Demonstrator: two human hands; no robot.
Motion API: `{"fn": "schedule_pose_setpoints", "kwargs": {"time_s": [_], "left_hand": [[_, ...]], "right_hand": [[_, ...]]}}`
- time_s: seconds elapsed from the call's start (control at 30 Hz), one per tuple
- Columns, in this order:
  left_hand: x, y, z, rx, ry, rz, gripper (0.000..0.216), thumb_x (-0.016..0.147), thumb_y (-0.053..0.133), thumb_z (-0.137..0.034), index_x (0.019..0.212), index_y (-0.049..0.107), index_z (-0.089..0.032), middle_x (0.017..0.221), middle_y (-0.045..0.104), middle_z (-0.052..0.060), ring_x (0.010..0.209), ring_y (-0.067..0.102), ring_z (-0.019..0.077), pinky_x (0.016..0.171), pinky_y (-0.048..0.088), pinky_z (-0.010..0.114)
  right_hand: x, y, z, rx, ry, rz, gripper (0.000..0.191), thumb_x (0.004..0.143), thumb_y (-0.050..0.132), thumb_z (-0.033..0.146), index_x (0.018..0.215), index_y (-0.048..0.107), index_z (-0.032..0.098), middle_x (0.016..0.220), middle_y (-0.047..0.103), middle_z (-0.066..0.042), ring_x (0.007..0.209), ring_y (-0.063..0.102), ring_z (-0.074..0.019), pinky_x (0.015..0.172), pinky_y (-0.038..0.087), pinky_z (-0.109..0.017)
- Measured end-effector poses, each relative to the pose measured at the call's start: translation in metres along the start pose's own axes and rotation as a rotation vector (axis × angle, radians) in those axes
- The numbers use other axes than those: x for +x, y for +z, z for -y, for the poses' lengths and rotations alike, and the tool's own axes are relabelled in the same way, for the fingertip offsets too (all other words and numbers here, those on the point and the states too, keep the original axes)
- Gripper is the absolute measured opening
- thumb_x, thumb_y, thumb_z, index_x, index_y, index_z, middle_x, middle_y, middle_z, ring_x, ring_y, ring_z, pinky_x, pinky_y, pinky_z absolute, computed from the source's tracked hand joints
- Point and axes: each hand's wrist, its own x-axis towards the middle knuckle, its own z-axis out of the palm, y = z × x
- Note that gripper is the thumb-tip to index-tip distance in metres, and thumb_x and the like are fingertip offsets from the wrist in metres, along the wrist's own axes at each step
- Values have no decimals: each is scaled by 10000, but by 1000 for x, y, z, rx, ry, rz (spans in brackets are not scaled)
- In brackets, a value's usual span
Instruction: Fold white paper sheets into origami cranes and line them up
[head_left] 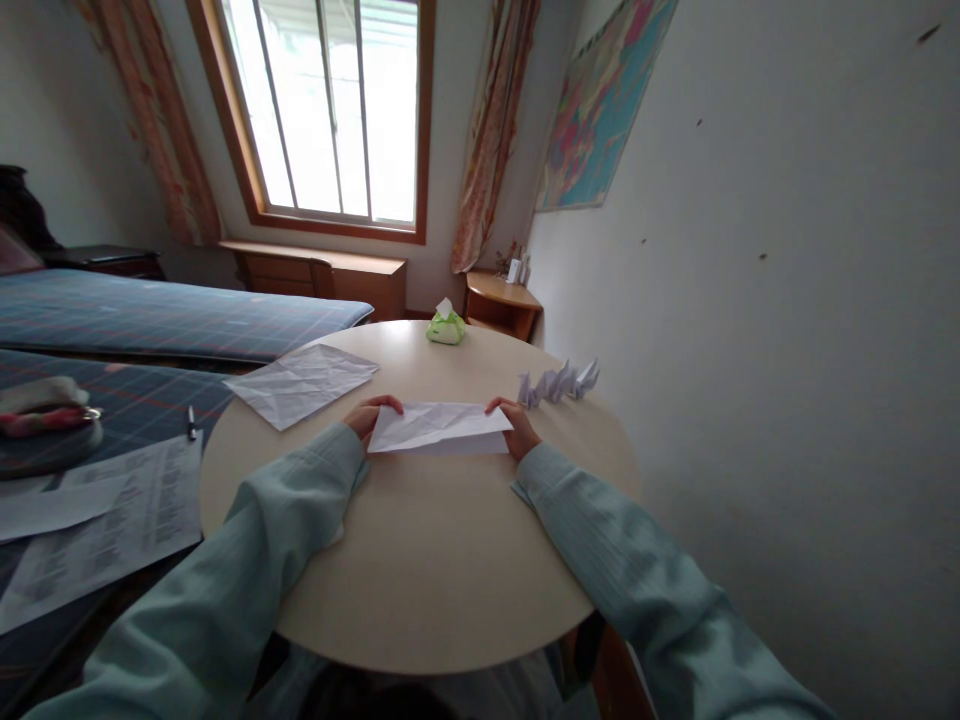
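Observation:
A folded white sheet of paper (439,428) lies in the middle of the round beige table (420,570). My left hand (369,416) pinches its left end, fingers curled over the edge. At the right end my right hand (514,422) grips the paper the same way. Both arms wear pale green sleeves. The paper looks folded in half lengthwise and creased.
A second creased white sheet (300,382) lies at the table's left. Several small folded paper figures (559,382) stand at the right, near the wall. A green tissue pack (446,325) sits at the far edge. Printed papers (97,525) and a pen (191,422) lie on the bed at left.

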Motion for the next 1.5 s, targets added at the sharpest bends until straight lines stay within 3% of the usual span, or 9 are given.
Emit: {"fn": "schedule_pose_setpoints", "kwargs": {"time_s": [0.17,0.3,0.43,0.6,0.67,0.77,0.87,1.27,1.5], "left_hand": [[-1,1,7,29,-39,13,187,461,406,-148,549,571,-141,408,518,18,399,478,151,431,371,279],[10,-7,14,421,89,-103,236,516,365,-194,507,595,-145,419,516,35,482,504,176,512,405,294],[15,-12,15,940,264,-215,269,634,361,-227,582,619,-170,758,618,46,792,534,194,758,406,303],[4,4,15,1333,433,-327,288,730,401,-293,923,580,-175,1178,460,86,1063,412,245,889,328,396],[-1,17,17,1359,549,-240,332,770,362,-276,1041,516,-161,1243,398,90,1134,351,219,943,277,377],[-9,41,23,1350,647,36,408,798,330,-332,1160,412,-163,1309,311,74,1199,263,193,974,241,348],[-14,57,29,1339,592,259,469,819,262,-385,1236,307,-174,1342,244,59,1231,195,181,991,198,360],[6,33,30,1356,352,207,552,802,199,-493,1272,244,-206,1359,185,26,1248,133,173,996,154,368],[5,34,33,1327,478,245,427,829,214,-345,1244,280,-275,1340,244,-13,1233,188,146,982,178,400]], "right_hand": [[-2,2,0,70,-15,-35,273,647,318,317,496,494,172,446,420,-2,459,386,-110,479,319,-241],[-1,3,-1,-43,-44,-91,292,647,424,382,478,496,154,446,398,28,443,340,-77,450,275,-211],[-3,3,1,-424,-124,-11,206,548,589,341,579,541,144,500,444,43,487,365,-74,470,270,-194],[-8,8,3,-675,-258,93,160,602,570,248,734,578,157,613,535,21,552,433,-86,540,316,-195],[-10,9,2,-720,-280,108,156,623,557,235,757,580,160,611,544,17,545,438,-88,543,321,-196],[-10,10,0,-769,-317,124,147,642,546,226,770,583,163,616,555,12,544,448,-93,549,326,-199],[-8,10,-2,-789,-353,141,129,664,531,226,767,585,169,650,572,2,571,470,-100,568,337,-205],[-10,10,0,-826,-311,131,212,680,520,193,891,545,185,736,586,-14,645,517,-123,622,374,-221],[-8,10,-4,-857,-256,-3,367,679,533,230,1032,468,151,770,572,-44,660,522,-147,632,388,-252]]}}
